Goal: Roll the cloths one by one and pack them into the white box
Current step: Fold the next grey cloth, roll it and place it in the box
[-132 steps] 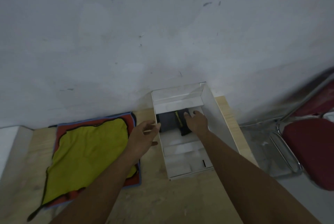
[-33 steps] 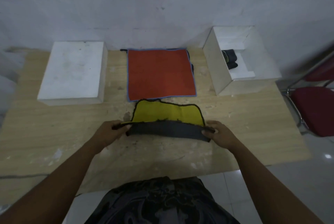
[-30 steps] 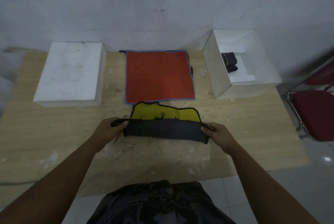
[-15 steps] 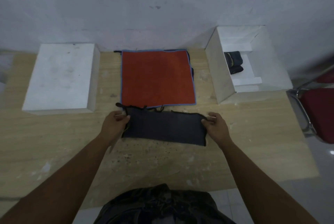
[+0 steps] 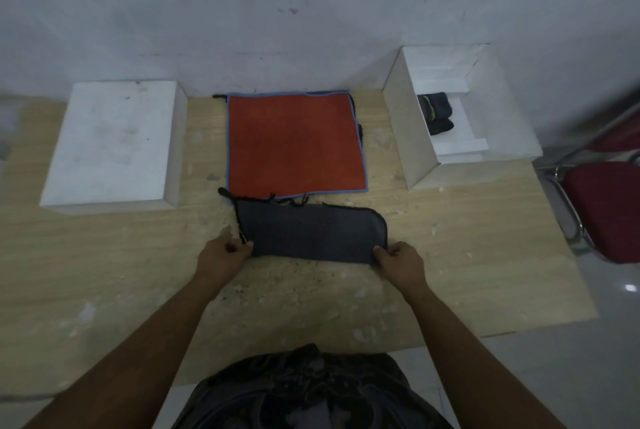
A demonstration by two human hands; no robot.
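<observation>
A dark grey cloth (image 5: 311,233), folded in half with its yellow side hidden, lies flat on the wooden table (image 5: 104,273). My left hand (image 5: 223,254) pinches its near left corner and my right hand (image 5: 398,262) pinches its near right corner. Just beyond it an orange cloth with a blue hem (image 5: 294,143) lies spread flat on top of other cloths. The open white box (image 5: 408,138) stands at the back right, with a rolled dark cloth (image 5: 436,113) inside.
A closed white box (image 5: 110,141) sits at the back left. A grey wall runs right behind the table. A red chair with a metal frame (image 5: 606,214) stands off the table's right edge.
The grey-and-yellow cloth was folded away from me until the yellow side was covered. Both hands have since slid back from its far corners to its near corners.
</observation>
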